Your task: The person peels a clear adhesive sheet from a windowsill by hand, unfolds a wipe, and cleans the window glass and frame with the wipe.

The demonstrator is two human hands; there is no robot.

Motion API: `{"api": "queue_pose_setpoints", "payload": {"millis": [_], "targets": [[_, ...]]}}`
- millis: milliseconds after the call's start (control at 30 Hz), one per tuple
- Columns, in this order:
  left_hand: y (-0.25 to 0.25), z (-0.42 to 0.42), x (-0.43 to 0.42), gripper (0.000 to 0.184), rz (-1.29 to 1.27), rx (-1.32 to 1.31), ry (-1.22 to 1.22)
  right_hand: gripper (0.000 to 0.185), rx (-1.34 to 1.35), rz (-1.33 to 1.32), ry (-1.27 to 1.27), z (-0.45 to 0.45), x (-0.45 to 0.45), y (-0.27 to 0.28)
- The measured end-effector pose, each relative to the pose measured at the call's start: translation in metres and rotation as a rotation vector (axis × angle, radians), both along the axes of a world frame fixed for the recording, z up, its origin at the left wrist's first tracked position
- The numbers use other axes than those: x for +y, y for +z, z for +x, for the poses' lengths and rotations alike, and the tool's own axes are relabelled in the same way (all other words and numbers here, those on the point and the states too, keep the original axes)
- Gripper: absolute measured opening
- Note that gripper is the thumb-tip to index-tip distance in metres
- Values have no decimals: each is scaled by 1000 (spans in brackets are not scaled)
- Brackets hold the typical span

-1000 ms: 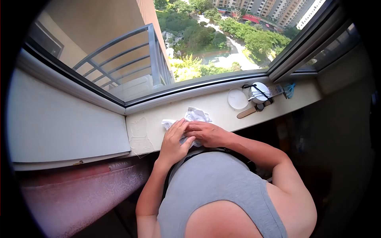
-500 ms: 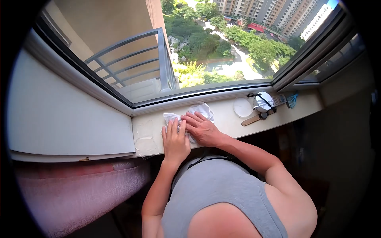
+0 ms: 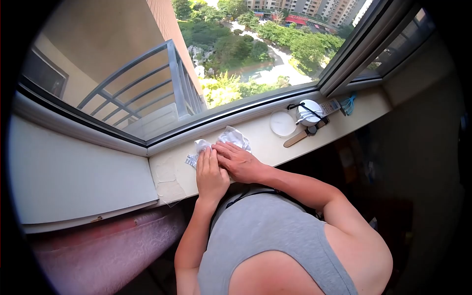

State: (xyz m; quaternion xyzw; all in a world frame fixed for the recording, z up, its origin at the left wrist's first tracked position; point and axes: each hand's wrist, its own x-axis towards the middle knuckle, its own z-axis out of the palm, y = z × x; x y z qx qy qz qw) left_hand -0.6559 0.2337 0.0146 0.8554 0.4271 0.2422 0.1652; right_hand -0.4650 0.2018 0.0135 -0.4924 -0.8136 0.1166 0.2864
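Crumpled white cloth (image 3: 235, 138) lies on the window sill under both hands. My left hand (image 3: 211, 174) rests on its left part, with fingers stretched out and close together. A small piece with dark print (image 3: 191, 160) sticks out left of those fingers. My right hand (image 3: 242, 163) lies flat across the cloth, its fingertips at the left fingers. Both hands are open and pressing down. The middle of the cloth is hidden beneath them, so I cannot tell its full shape.
On the sill (image 3: 263, 156) to the right are a clear round lid (image 3: 282, 123), a white round item (image 3: 309, 111) with cords, a brown-strapped watch (image 3: 296, 138), a remote (image 3: 330, 106) and blue strings (image 3: 348, 105). A white panel (image 3: 73, 172) and pink fabric (image 3: 108, 246) are left.
The view has shifted and tilted, so the sill items appear farther left. Both hands stay on the cloth. The printed piece now shows more beside my left hand.
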Motion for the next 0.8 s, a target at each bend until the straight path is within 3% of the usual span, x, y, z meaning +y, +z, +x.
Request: {"api": "queue_pose_setpoints", "payload": {"millis": [200,367,800], "targets": [[7,57,7,70,-54,-27,-214,57,-46,-25,-180,50,-23,7],[22,40,15,65,-58,30,-236,54,-36,-37,-212,36,-16,4],[2,-48,12,66,64,136,180,53,35,106,44,-67,52,0]]}}
